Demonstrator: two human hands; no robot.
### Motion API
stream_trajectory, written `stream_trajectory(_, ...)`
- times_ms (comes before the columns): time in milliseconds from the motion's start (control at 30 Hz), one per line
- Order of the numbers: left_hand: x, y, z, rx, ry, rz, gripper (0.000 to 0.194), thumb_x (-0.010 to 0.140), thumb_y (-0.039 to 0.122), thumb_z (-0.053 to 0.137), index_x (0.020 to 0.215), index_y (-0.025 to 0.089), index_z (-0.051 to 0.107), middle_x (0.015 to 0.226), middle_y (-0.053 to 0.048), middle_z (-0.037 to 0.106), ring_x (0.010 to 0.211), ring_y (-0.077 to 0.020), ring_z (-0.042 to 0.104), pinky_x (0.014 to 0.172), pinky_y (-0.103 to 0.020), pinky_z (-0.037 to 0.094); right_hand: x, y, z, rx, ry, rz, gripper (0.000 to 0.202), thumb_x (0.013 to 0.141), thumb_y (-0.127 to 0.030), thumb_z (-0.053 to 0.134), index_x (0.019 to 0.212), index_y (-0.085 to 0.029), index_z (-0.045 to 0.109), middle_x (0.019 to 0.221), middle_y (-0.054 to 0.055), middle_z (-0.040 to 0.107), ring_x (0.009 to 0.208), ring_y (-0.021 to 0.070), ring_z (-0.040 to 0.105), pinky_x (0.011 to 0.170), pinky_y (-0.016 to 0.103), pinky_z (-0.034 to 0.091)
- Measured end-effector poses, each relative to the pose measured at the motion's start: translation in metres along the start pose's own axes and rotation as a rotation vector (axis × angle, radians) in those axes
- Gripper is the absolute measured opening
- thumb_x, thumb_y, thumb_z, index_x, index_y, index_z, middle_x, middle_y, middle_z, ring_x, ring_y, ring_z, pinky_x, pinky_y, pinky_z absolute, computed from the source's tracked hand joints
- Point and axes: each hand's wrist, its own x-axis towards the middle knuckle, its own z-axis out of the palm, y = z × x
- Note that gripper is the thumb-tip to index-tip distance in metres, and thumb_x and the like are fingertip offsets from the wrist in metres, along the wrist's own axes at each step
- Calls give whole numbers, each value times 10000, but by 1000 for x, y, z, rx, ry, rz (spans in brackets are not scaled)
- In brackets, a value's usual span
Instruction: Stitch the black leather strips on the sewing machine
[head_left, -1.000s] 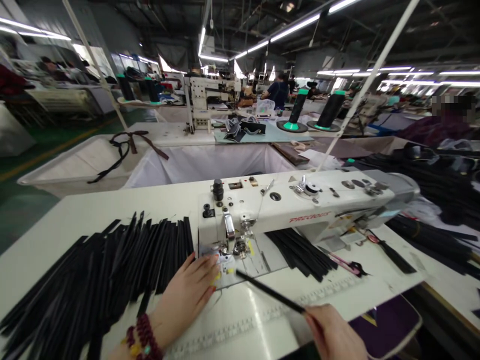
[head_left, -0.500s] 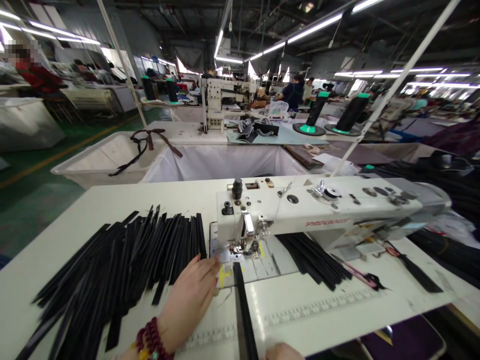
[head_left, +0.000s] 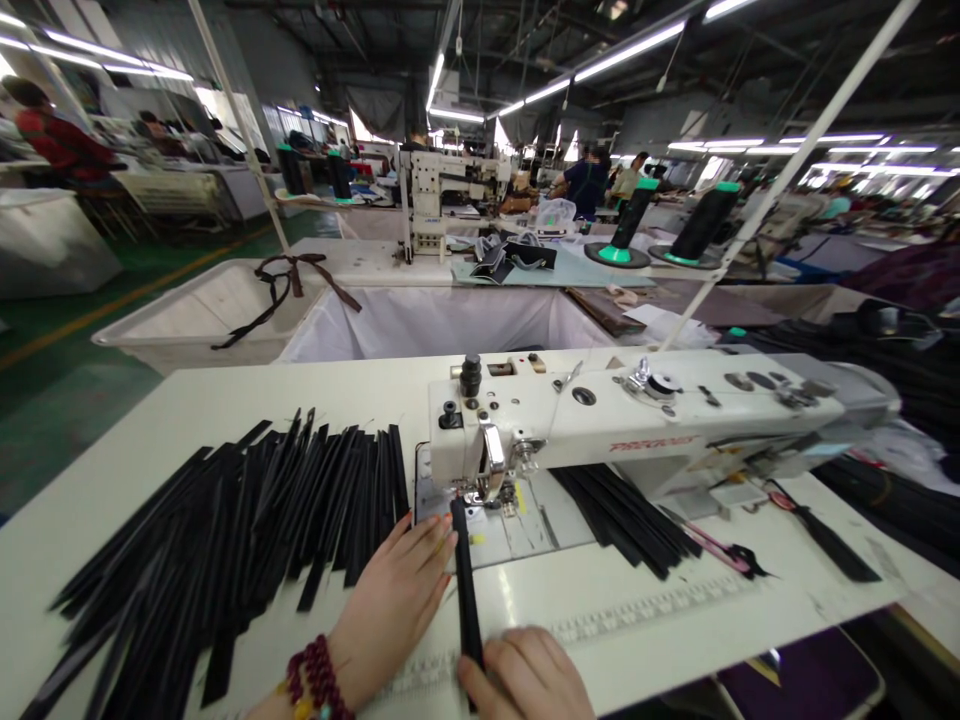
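A narrow black strip [head_left: 466, 580] lies lengthwise on the white table, its far end at the needle area of the sewing machine [head_left: 555, 420]. Flat beside that end rests my left hand [head_left: 401, 595], fingers extended and fingertips touching the strip's left edge. My right hand [head_left: 529, 672] grips the strip's near end between thumb and fingers at the bottom of the view. A big pile of black strips [head_left: 247, 540] spreads left of my left hand. More black strips [head_left: 626, 520] lie under the machine arm.
Pink-handled scissors [head_left: 720, 548] and a red-handled tool [head_left: 825, 535] lie on the right. A ruler scale [head_left: 637, 605] runs along the table's front. Behind the table stand a white bin [head_left: 442, 320], thread cones [head_left: 634, 225] and another machine [head_left: 431, 200]. People are in the background.
My right hand has come up into view with the strip's near end. The strip has moved left and forward to the needle area, and my left hand has shifted slightly.
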Motion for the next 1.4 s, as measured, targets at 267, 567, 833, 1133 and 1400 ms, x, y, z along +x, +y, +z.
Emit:
stream_trajectory(267, 6, -2, 9, 24, -46, -56, 376, 998, 253, 425, 1330, 174, 584, 1405, -98, 599, 1300, -230, 544, 1110, -432, 404, 4, 16, 1, 2, -154, 8, 345, 1068, -228, 346, 1032, -228, 689, 1009, 36, 713, 961, 169, 630, 956, 333, 437)
stream_trajectory(567, 16, -5, 9, 81, -91, -88, 415, 1032, 278, 335, 1320, 154, 607, 1388, -96, 615, 1299, -227, 544, 1087, -444, 411, 10, 15, 3, 6, -167, 69, 476, 1093, -255, 233, 1040, -209, 704, 1020, 28, 722, 968, 176, 618, 1000, 335, 369)
stream_trajectory(833, 14, -8, 9, 45, -84, -83, 415, 1028, 271, 350, 1353, 174, 589, 1370, -95, 628, 1302, -221, 538, 1105, -420, 391, 7, 16, 7, 20, -141, 85, 458, 1094, -250, 249, 1029, -206, 700, 1011, 19, 721, 970, 160, 615, 1048, 325, 343)
stream_trajectory(1133, 15, -4, 6, 47, -86, -69, 403, 994, 255, 400, 1331, 164, 601, 1408, -109, 595, 1302, -244, 542, 1098, -461, 406, 7, 10, 3, -11, -95, 63, 334, 1067, -311, 402, 980, -190, 701, 946, 16, 746, 912, 152, 650, 1127, 300, 312)
stream_trajectory(1400, 6, 2, 5, 48, -70, -40, 386, 963, 251, 471, 1316, 166, 606, 1439, -110, 566, 1327, -245, 513, 1131, -446, 365, -1, 11, 0, -22, -94, 18, 368, 1070, -308, 379, 932, -196, 700, 918, -1, 748, 902, 142, 644, 1181, 294, 232)
